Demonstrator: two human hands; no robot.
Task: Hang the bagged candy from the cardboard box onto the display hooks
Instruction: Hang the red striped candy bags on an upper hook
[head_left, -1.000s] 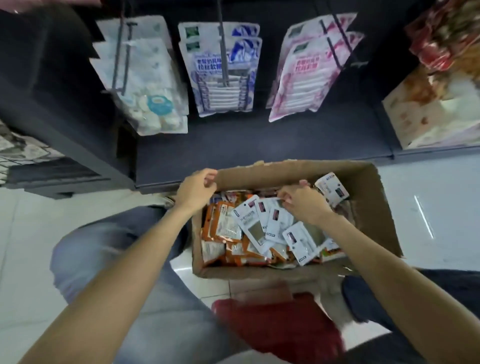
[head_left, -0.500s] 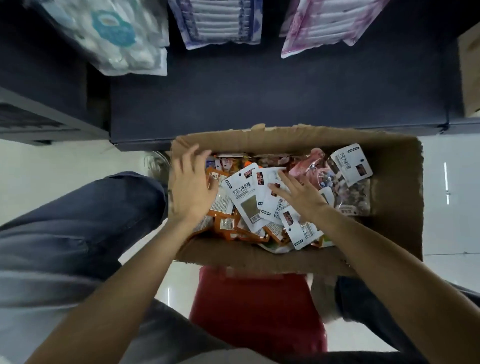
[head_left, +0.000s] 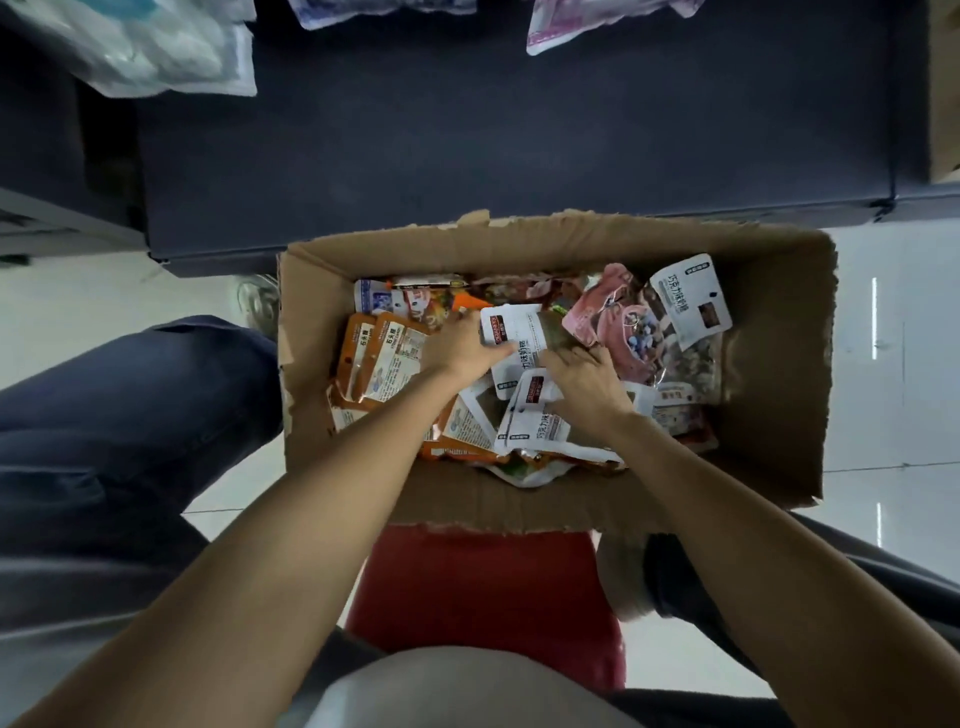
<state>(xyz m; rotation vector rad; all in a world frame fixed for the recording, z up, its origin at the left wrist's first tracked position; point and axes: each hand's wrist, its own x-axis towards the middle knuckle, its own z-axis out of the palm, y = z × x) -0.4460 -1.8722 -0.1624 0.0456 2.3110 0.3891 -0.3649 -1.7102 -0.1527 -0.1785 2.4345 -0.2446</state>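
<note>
Head: orange packets (head_left: 375, 358) beside hands.

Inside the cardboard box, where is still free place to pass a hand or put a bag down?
Bare room lies along the right wall of the cardboard box, beside the white bag. The dark shelf behind the box is also bare. The middle and left are crowded: orange bags and white ones overlap where the left hand and right hand dig.

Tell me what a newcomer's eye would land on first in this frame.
The open cardboard box in the middle, heaped with candy bags, with both hands in the pile: left hand and right hand on the white bags. Orange bags lie at the box's left side.
</note>
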